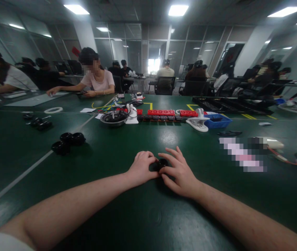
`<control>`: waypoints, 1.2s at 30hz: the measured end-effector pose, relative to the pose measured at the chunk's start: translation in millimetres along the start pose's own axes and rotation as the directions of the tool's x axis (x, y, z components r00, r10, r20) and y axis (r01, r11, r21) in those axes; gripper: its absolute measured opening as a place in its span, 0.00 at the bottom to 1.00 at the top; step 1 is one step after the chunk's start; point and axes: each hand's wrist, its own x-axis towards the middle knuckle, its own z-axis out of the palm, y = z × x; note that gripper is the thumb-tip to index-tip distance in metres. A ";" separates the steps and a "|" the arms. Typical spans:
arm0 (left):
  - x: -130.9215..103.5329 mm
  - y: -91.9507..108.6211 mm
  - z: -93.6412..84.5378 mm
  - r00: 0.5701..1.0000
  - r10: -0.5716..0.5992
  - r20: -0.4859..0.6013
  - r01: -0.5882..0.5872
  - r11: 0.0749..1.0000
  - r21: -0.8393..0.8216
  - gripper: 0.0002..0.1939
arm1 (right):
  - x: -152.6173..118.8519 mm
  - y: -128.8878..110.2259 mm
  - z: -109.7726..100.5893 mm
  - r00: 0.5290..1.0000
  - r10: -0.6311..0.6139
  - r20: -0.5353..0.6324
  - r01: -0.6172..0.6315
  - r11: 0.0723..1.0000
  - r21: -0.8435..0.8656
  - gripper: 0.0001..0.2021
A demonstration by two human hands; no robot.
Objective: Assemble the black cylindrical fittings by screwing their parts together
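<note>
Small black part (163,163) sits between both hands, low over green table (106,212). Left hand (143,166) curls against its side; can't tell if it's gripping. Right hand (180,171) is loosely spread, fingers at it. Likely risk: slips or rolls from uneven finger pressure. Fingers hide much of it, so misalignment could go unnoticed.

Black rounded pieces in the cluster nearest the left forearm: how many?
3: front-left piece, back piece, right piece. They bunch closely, so another could be hidden. The dark piece between the left hand and right hand isn't counted.
</note>
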 end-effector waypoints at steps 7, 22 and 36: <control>-0.1 -0.3 -0.6 1.000 0.016 -0.012 -0.016 1.000 0.006 0.17 | -1.9 4.1 1.9 0.999 0.027 -0.037 -0.029 0.998 -0.053 0.09; -0.8 0.0 -2.1 1.000 0.015 -0.006 -0.015 1.000 0.006 0.19 | -0.7 16.0 5.4 0.985 0.159 -0.062 -0.168 0.970 -0.178 0.13; 0.6 -1.3 0.0 1.000 0.015 0.007 -0.015 1.000 0.009 0.19 | 3.2 14.9 13.4 0.982 0.187 0.024 -0.181 0.972 -0.148 0.23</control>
